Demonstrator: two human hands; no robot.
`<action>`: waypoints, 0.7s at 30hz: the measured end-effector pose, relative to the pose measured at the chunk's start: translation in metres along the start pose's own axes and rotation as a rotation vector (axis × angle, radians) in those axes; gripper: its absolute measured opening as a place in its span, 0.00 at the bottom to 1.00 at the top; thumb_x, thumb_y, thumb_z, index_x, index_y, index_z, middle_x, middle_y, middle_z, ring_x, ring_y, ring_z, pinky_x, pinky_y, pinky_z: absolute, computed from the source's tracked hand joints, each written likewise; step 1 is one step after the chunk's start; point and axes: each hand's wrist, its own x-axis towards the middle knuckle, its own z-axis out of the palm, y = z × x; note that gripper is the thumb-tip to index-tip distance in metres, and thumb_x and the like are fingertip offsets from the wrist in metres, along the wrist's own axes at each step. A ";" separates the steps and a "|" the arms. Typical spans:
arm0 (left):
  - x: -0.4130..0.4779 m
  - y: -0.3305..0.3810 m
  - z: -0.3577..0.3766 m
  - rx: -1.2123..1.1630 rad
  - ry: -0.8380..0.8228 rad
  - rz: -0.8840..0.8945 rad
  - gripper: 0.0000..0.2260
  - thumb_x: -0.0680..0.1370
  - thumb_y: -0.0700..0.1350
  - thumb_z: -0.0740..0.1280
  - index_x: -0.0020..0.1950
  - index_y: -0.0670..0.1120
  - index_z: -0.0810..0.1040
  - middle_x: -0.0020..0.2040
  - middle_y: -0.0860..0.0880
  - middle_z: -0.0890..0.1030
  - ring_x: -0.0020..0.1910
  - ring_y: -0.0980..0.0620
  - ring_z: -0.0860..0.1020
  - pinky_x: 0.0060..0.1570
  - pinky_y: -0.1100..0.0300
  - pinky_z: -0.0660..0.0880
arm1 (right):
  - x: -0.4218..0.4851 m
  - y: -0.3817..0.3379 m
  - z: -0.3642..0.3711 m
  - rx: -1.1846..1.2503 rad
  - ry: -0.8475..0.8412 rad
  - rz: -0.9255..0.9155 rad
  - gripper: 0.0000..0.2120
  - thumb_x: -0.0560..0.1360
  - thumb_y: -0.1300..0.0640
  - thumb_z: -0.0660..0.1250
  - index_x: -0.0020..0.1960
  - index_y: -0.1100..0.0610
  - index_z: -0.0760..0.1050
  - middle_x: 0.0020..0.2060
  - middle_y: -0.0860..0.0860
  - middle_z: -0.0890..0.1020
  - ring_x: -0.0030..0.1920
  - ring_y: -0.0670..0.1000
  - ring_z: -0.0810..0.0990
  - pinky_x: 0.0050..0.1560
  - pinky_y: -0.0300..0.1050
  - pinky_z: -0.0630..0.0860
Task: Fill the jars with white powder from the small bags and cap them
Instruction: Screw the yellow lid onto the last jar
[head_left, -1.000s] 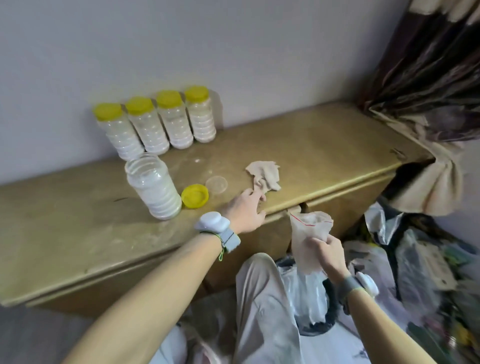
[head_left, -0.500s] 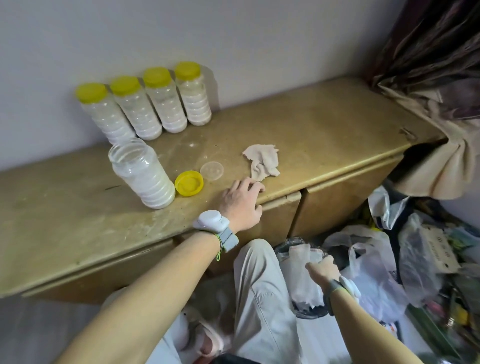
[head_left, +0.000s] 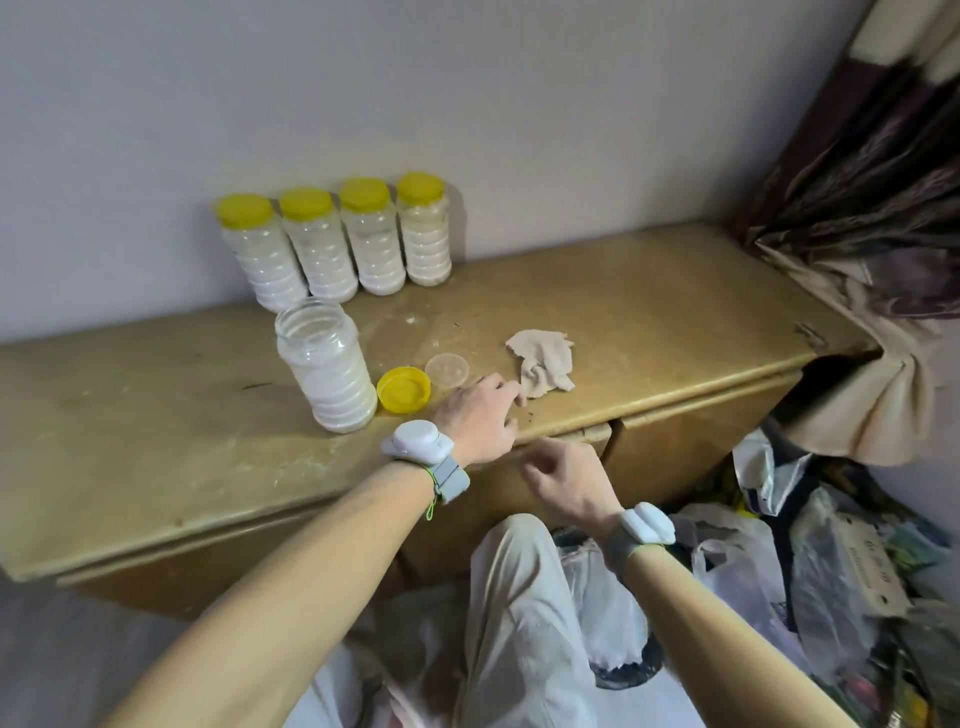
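The left hand (head_left: 480, 415) is lying palm down at the front edge of the worn yellow counter (head_left: 649, 312). Its fingers are spreading loosely and gripping nothing. The fingertips are reaching up to the near corner of a crumpled beige cloth (head_left: 543, 358); whether they are touching it is hard to tell.

Just left of that hand's knuckles the loose yellow lid (head_left: 404, 389) is lying on the counter. A clear round disc (head_left: 447, 370) is sitting right beside the lid, just beyond the fingers. Further left of the lid, the open jar (head_left: 324, 366) is standing upright and uncapped, apart from both hands. It is holding white powder (head_left: 337, 395) most of the way up.

Beyond it, well away from the hands, four capped jars (head_left: 319, 249) are standing in a row against the wall (head_left: 467, 104), each holding powder under a yellow cap.

The right hand (head_left: 566, 483) is hovering just below and to the right of the left one, in front of the counter's edge and above a pale trouser leg (head_left: 514, 571). Its fingers are curling loosely inward with nothing visible between them. Down and to the right of this hand, plastic bags (head_left: 737, 566) are lying heaped on the floor.
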 end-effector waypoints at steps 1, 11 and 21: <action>-0.002 -0.009 -0.011 0.009 0.048 -0.014 0.13 0.79 0.47 0.63 0.63 0.52 0.76 0.62 0.50 0.76 0.63 0.46 0.74 0.54 0.55 0.69 | 0.009 -0.020 -0.004 -0.018 0.021 -0.055 0.07 0.70 0.52 0.64 0.42 0.52 0.80 0.35 0.45 0.82 0.38 0.49 0.78 0.42 0.45 0.75; -0.023 -0.094 -0.133 0.245 0.336 -0.101 0.13 0.79 0.50 0.64 0.63 0.54 0.77 0.63 0.51 0.77 0.65 0.49 0.72 0.63 0.52 0.65 | 0.113 -0.113 0.001 -0.344 -0.181 0.014 0.20 0.75 0.50 0.64 0.67 0.46 0.70 0.62 0.51 0.73 0.58 0.59 0.77 0.54 0.50 0.72; -0.070 -0.141 -0.144 -0.315 0.314 -0.354 0.22 0.75 0.63 0.69 0.66 0.58 0.73 0.65 0.53 0.74 0.61 0.50 0.75 0.54 0.57 0.70 | 0.145 -0.134 0.021 -0.474 -0.330 0.046 0.14 0.73 0.53 0.67 0.58 0.53 0.75 0.58 0.56 0.80 0.60 0.60 0.75 0.61 0.48 0.73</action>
